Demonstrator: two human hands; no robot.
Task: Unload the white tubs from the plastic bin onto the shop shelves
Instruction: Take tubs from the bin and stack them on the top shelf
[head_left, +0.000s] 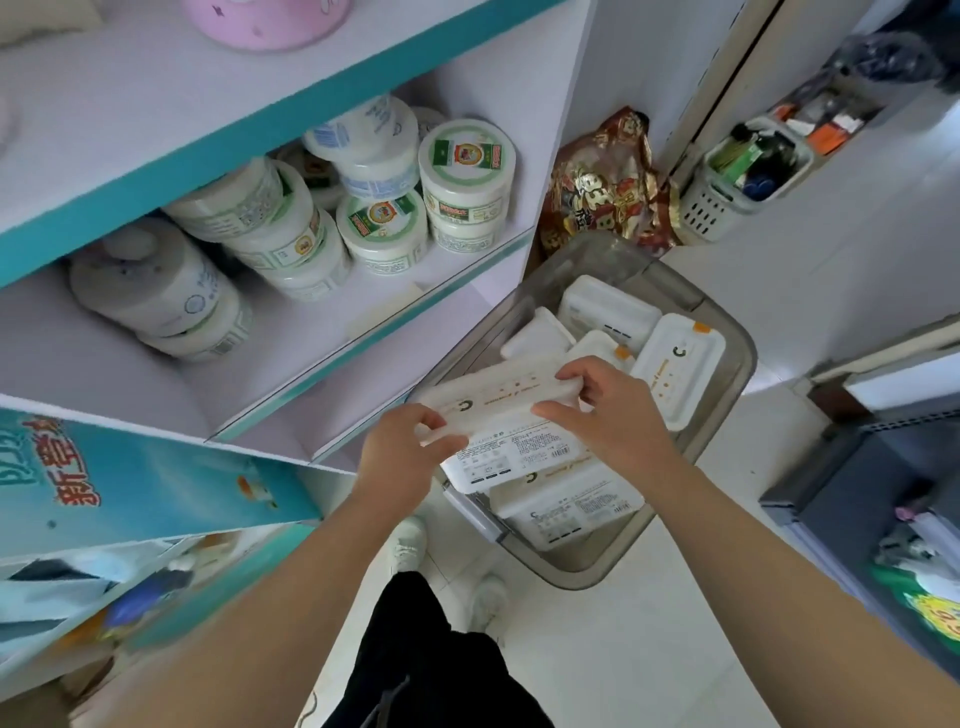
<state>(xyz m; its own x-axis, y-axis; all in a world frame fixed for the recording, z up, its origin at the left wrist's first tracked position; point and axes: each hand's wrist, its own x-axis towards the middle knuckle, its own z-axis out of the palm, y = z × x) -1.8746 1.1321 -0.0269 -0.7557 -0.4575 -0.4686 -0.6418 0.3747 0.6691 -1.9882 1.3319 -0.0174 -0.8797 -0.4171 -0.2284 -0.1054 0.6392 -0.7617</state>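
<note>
A white rectangular tub (498, 400) is held above the clear grey plastic bin (727, 384) on the floor. My left hand (405, 452) grips its near left end and my right hand (613, 410) grips its right end. Several more white tubs (675, 358) lie in the bin, some stacked under the held one with printed labels showing. The shop shelves (363, 332) stand to the left, white with teal edges, and the shelf beside the bin holds round white jars (467, 171).
A red and gold foil bag (602, 182) leans in the corner behind the bin. A white slotted basket (743, 171) of small items sits at the right wall. A dark unit (857, 499) stands at right. My feet are on the white tiled floor near the bin.
</note>
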